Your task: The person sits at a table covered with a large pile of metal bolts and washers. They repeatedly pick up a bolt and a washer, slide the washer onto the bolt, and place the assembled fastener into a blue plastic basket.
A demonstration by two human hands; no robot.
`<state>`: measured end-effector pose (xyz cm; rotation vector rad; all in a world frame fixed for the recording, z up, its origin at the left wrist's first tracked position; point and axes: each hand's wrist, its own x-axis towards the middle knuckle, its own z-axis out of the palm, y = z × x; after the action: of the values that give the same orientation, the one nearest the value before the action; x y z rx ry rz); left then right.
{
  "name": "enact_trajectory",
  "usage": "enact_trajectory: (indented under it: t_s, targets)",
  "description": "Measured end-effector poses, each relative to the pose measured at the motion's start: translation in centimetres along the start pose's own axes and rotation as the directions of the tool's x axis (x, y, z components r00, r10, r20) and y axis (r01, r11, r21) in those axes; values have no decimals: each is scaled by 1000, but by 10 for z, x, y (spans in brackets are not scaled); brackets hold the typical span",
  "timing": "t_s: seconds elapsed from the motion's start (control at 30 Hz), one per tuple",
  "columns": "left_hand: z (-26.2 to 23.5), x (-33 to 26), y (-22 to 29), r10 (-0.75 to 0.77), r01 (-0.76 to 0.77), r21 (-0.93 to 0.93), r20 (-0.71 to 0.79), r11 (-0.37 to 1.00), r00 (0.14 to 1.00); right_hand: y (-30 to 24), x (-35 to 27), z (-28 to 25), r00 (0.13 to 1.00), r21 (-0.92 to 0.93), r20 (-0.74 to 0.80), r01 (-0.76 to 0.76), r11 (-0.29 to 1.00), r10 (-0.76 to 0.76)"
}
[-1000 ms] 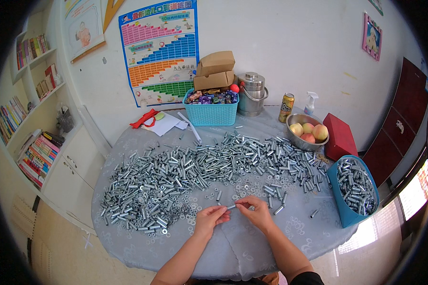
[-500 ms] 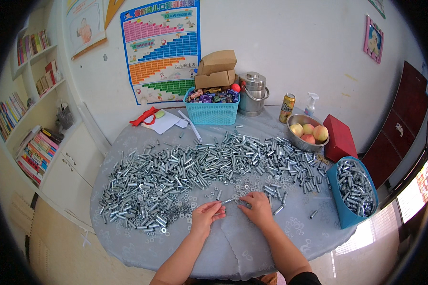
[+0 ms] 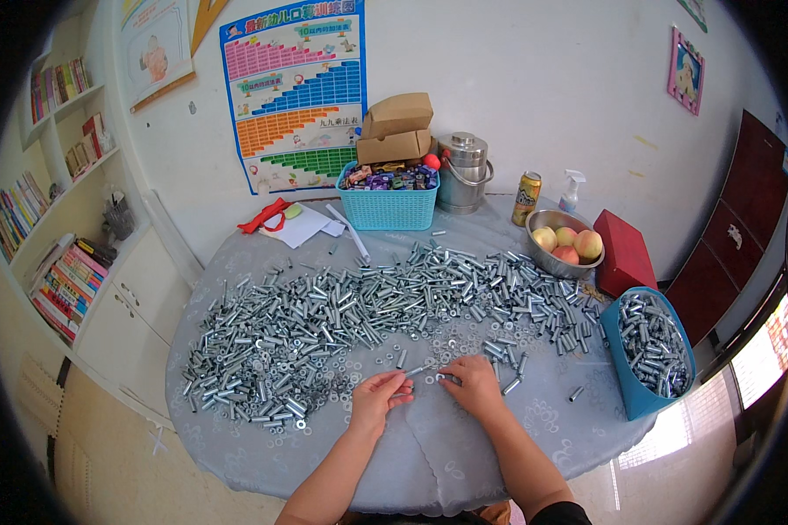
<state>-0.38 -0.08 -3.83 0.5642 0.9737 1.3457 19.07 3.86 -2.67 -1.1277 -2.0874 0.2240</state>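
My left hand [image 3: 380, 399] pinches a slim silver bolt [image 3: 418, 370] between thumb and fingertips, its free end pointing right. Just across from it, my right hand [image 3: 471, 385] is closed at the fingertips on a small shiny piece that looks like a washer [image 3: 444, 378]; the fingers partly cover it. The two hands are a short gap apart, low over the table. Beyond them spreads a wide heap of silver bolts and metal sleeves [image 3: 350, 306]. Loose washers [image 3: 464, 337] are scattered flat along its near side.
A blue bin [image 3: 629, 376] full of metal sleeves stands at the right table edge. Behind the heap are a turquoise basket [image 3: 385, 208], a steel canister [image 3: 460, 184], a can [image 3: 526, 199], a spray bottle [image 3: 572, 191], a fruit bowl [image 3: 559, 262] and a red box [image 3: 626, 254].
My right fingertips have shifted very slightly, and the small washer-like piece shows more clearly at them. The left hand keeps the bolt in nearly the same place.
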Motion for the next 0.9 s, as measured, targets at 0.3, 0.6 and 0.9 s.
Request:
enact_trajectory:
  t_s: [0.3,0.6,0.9]
  targets:
    - [0,-1,1,-4,4,-4,4,1000,1000,0,0,-1,998,128,49,-33,991,27]
    - [0,-1,1,-10,10,-10,6,1000,1000,-3,-3,1,984,248,119,-161,955,135]
    - [3,-4,1,-61,61,15,25,998,998,-9,-1,1,804,719,282,-538,439,523]
